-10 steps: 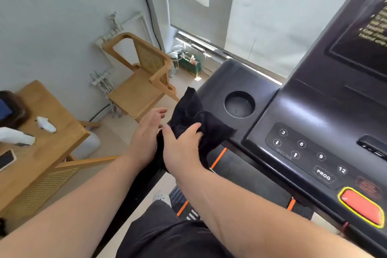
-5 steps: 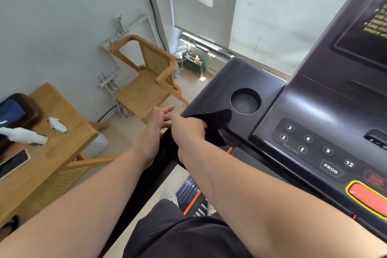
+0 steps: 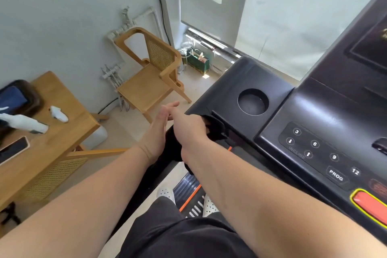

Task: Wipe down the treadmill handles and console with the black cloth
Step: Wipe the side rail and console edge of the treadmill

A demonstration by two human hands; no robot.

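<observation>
A person standing on a treadmill reaches both bare arms toward its left handle, a black bar that runs down and left from the console. The right hand is curled over the top of the handle where it joins the console and grips the black cloth, which is bunched under the palm, with a fold showing just past the knuckles and another edge hanging below the wrist. The left hand lies flat along the outer side of the same handle with its fingers straight and together, holding nothing; its fingertips reach just beyond the right hand. On the console, a round cup holder sits just beyond the cloth, a keypad of numbered buttons lies to its right, and a red button with a yellow rim shows at the frame's right edge. White shoes and black shorts are visible below the arms. To the left stand a wooden table, with a phone lying on it, and a wooden chair against the pale wall; a green bag rests on the floor by the window.
</observation>
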